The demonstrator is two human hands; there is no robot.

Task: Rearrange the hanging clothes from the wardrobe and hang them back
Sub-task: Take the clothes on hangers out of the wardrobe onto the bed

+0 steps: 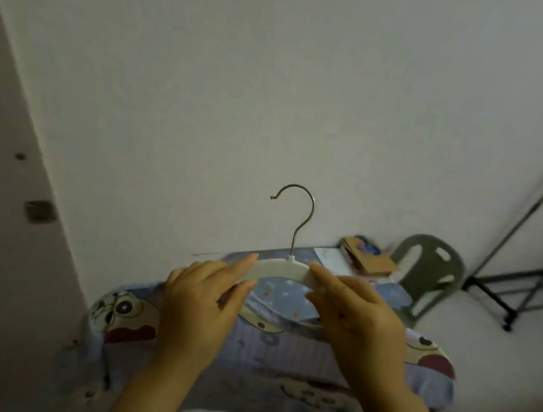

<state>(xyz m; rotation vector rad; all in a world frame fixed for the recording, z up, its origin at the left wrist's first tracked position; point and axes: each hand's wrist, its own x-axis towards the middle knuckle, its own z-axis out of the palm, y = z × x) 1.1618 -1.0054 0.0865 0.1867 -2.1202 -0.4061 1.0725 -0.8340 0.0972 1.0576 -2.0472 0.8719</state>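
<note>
Head view, the only one we have: both hands are up in front of the wall, and between them sits the white hanger (280, 269), hook (300, 216) upright and catching on nothing. The left hand (202, 304) pinches the hanger's left arm, fingers over, thumb under; the right hand (359, 317) pinches the other arm the same way. The blue cartoon-print garment (244, 351) drapes from the hanger's shoulders, neckline open just below the bar. A dark clothes rack (535, 240) stands well off to the right, blurred, past a plastic chair (427, 271). The danger, to my eye: tilt the hanger on the way to a rail and one shoulder slides off. Release a hand early and the hook may swing and miss.
</note>
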